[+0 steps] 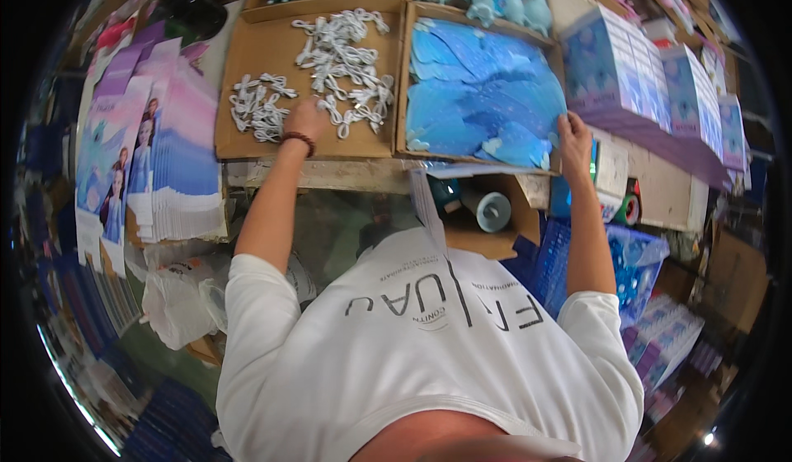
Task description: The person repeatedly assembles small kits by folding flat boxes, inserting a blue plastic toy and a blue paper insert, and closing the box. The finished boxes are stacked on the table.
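Observation:
My left hand (306, 120) reaches into a shallow cardboard tray (247, 48), among bundled white cables (342, 49). Its back faces up and hides most of the fingers, so whether it grips a cable cannot be seen. On its wrist is a dark red bead bracelet (300, 140). At the right rim of the neighbouring tray, my right hand (574, 144) has its fingers bent together against the edge of the blue printed sheets (487, 91). What those fingers hold, if anything, is hidden.
Light-blue plush-like figures (499, 0) fill compartments behind the trays. Stacked printed boxes (615, 70) stand at the right, printed bags or sheets (177, 148) at the left. Below the trays an open carton (516, 235) holds a white cup-shaped piece (493, 212); a blue basket (551, 256) sits beside it.

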`<move>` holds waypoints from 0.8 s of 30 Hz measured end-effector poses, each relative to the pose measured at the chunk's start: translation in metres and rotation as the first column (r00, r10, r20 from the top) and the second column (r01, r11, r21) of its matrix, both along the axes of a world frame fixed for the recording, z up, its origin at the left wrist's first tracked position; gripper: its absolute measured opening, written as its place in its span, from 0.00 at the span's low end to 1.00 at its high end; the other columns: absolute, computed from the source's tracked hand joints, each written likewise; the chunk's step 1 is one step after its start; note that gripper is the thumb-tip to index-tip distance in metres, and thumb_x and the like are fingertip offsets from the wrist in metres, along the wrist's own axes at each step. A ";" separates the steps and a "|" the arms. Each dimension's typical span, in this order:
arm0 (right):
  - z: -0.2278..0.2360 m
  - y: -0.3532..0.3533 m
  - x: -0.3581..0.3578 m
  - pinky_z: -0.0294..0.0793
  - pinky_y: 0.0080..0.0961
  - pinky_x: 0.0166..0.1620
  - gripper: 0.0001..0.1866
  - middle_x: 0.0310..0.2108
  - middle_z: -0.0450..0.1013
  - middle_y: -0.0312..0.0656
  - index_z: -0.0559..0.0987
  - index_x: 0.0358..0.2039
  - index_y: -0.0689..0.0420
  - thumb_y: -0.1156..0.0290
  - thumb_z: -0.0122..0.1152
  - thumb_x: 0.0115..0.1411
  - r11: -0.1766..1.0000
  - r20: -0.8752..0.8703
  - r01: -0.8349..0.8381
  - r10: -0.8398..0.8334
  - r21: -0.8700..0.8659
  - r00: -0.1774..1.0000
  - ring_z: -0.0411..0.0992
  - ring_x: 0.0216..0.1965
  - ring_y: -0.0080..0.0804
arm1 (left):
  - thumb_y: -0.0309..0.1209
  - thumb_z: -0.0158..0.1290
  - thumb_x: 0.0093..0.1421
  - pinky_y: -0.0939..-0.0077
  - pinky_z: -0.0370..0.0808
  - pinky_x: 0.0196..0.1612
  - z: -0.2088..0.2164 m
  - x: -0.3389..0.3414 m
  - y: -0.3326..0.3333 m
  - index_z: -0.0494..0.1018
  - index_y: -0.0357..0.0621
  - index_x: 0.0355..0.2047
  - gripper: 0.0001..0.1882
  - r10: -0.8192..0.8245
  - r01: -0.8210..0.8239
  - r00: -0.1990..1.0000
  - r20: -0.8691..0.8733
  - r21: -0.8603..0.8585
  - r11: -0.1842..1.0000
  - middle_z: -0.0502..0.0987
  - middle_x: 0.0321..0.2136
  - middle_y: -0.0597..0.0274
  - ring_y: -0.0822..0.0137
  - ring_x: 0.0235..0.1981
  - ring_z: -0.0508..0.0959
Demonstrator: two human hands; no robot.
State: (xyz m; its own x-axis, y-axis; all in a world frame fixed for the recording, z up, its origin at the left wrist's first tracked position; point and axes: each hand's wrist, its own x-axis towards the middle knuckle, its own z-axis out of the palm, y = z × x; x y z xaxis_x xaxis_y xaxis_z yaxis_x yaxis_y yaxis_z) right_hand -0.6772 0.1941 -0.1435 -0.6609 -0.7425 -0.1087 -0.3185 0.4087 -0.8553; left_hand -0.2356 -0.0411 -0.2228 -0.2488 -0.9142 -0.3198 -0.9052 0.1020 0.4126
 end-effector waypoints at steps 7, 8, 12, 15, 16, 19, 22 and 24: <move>0.125 0.028 0.011 0.76 0.17 0.34 0.15 0.40 0.77 0.35 0.78 0.51 0.57 0.72 0.61 0.64 0.870 0.065 -0.051 0.094 -0.491 0.993 0.72 0.34 0.18 | 0.21 0.58 0.59 0.81 0.73 0.37 0.161 -0.016 0.068 0.76 0.35 0.41 0.09 -0.090 -0.016 0.420 -0.903 -0.106 0.994 0.79 0.33 0.63 0.76 0.34 0.76; 0.139 0.031 0.014 0.75 0.17 0.35 0.15 0.40 0.78 0.36 0.78 0.50 0.57 0.72 0.61 0.63 0.825 0.030 -0.083 0.121 -0.559 0.992 0.73 0.35 0.18 | 0.20 0.59 0.58 0.80 0.74 0.37 0.185 -0.021 0.087 0.75 0.35 0.40 0.10 -0.189 -0.002 0.388 -0.902 -0.206 0.979 0.80 0.33 0.61 0.74 0.34 0.77; 0.184 0.045 0.026 0.71 0.13 0.43 0.13 0.38 0.80 0.36 0.80 0.47 0.58 0.75 0.63 0.61 0.711 -0.115 -0.209 0.178 -0.672 0.977 0.74 0.38 0.17 | 0.18 0.61 0.52 0.70 0.77 0.38 0.238 -0.052 0.122 0.76 0.39 0.37 0.12 -0.684 0.285 0.189 -0.704 -0.628 0.725 0.81 0.32 0.55 0.61 0.32 0.79; 0.206 0.049 0.039 0.70 0.13 0.43 0.11 0.37 0.80 0.34 0.81 0.45 0.58 0.75 0.63 0.61 0.724 -0.389 -0.383 0.171 -0.573 0.905 0.73 0.38 0.16 | 0.21 0.65 0.45 0.69 0.74 0.33 0.246 -0.067 0.138 0.76 0.42 0.32 0.13 -0.819 0.407 0.208 -0.534 -0.714 0.569 0.80 0.30 0.61 0.59 0.29 0.78; 0.212 0.049 0.044 0.71 0.13 0.41 0.09 0.37 0.80 0.35 0.82 0.42 0.59 0.77 0.62 0.62 0.733 -0.427 -0.423 0.199 -0.533 0.882 0.73 0.37 0.17 | 0.22 0.66 0.44 0.69 0.73 0.32 0.245 -0.069 0.141 0.77 0.42 0.31 0.13 -0.832 0.448 0.249 -0.496 -0.703 0.553 0.80 0.29 0.62 0.59 0.29 0.77; 0.229 0.044 0.064 0.73 0.15 0.39 0.08 0.36 0.80 0.38 0.81 0.41 0.61 0.81 0.59 0.61 0.720 -0.554 -0.582 0.329 -0.377 0.765 0.74 0.35 0.20 | 0.28 0.68 0.41 0.68 0.72 0.34 0.239 -0.065 0.146 0.77 0.43 0.33 0.17 -0.857 0.528 0.293 -0.423 -0.676 0.514 0.79 0.31 0.61 0.59 0.32 0.77; 0.241 0.030 0.087 0.78 0.24 0.34 0.15 0.36 0.78 0.44 0.80 0.40 0.62 0.88 0.57 0.51 0.602 -0.657 -0.767 0.489 -0.221 0.574 0.78 0.34 0.30 | 0.34 0.72 0.40 0.63 0.72 0.45 0.230 -0.047 0.146 0.72 0.43 0.46 0.32 -0.805 0.510 0.292 -0.516 -0.628 0.587 0.76 0.43 0.52 0.55 0.44 0.75; 0.243 0.023 0.104 0.77 0.27 0.31 0.16 0.33 0.77 0.43 0.80 0.37 0.60 0.84 0.59 0.45 0.565 -0.749 -0.824 0.533 -0.032 0.394 0.78 0.31 0.33 | 0.38 0.74 0.38 0.58 0.70 0.54 0.211 -0.046 0.151 0.65 0.43 0.58 0.46 -0.714 0.355 0.281 -0.642 -0.622 0.698 0.69 0.55 0.45 0.50 0.54 0.71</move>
